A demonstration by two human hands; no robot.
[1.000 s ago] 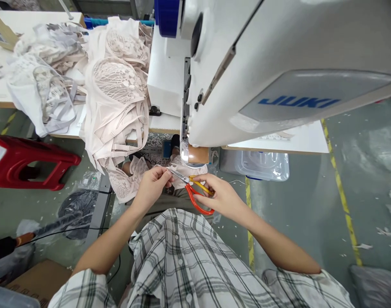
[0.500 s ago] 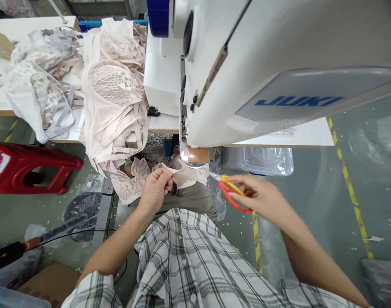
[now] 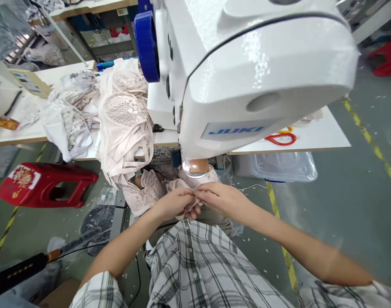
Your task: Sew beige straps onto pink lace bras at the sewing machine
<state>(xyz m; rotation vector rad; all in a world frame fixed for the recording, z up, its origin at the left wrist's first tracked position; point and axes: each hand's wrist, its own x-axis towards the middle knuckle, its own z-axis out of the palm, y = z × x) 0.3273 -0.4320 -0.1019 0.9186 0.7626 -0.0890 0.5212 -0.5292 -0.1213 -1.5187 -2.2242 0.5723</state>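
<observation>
Both hands meet over my lap, below the needle end of a white sewing machine point(image 3: 234, 85). A pale pink lace bra point(image 3: 148, 190) lies across my lap. My left hand point(image 3: 175, 204) pinches the edge of its fabric. Close against it, my right hand point(image 3: 216, 197) also has its fingers closed on the same bra. The exact bit between the fingertips is too small to make out. Scissors point(image 3: 283, 137) with red and yellow handles lie on the white table to the right, partly hidden behind the machine head.
A stack of pale pink bras point(image 3: 126, 115) hangs over the table edge at left, beside white lace garments point(image 3: 70, 124). A red stool point(image 3: 50, 184) stands on the floor at left. A clear plastic box point(image 3: 285, 166) sits under the table at right.
The scissors have left my right hand and now lie on the table. My right hand has moved left to the bra, beside my left hand. The view has tilted up.
</observation>
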